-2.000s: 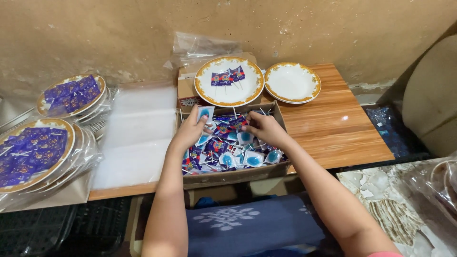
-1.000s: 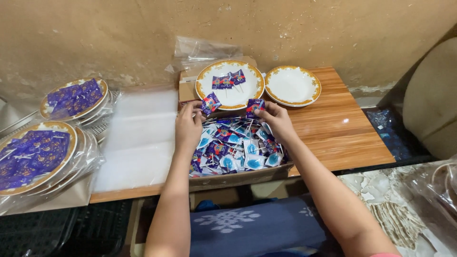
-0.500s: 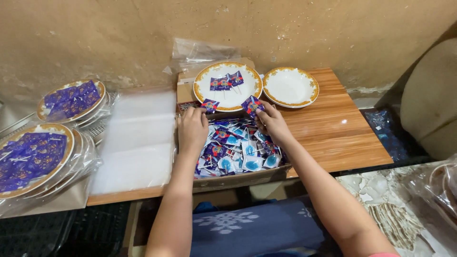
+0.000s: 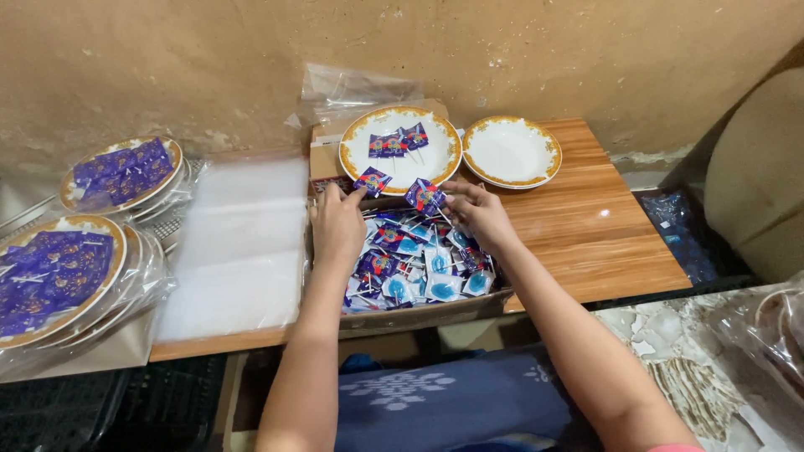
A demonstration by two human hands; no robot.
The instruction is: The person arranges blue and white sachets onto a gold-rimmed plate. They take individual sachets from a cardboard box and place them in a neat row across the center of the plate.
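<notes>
A rough, stained tan wall (image 4: 519, 50) is backing a low wooden table (image 4: 603, 243); patterned flooring (image 4: 670, 335), possibly tile, is showing below.

A small purple wrapped candy (image 4: 372, 181) is pinched at the left hand's (image 4: 337, 224) fingertips; another purple candy (image 4: 425, 195) is held by the right hand (image 4: 479, 214), both above the far edge of the candy-filled cardboard box (image 4: 419, 311).

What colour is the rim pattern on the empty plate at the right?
Gold ornamental trim on a white plate, seen in the head view.
</notes>
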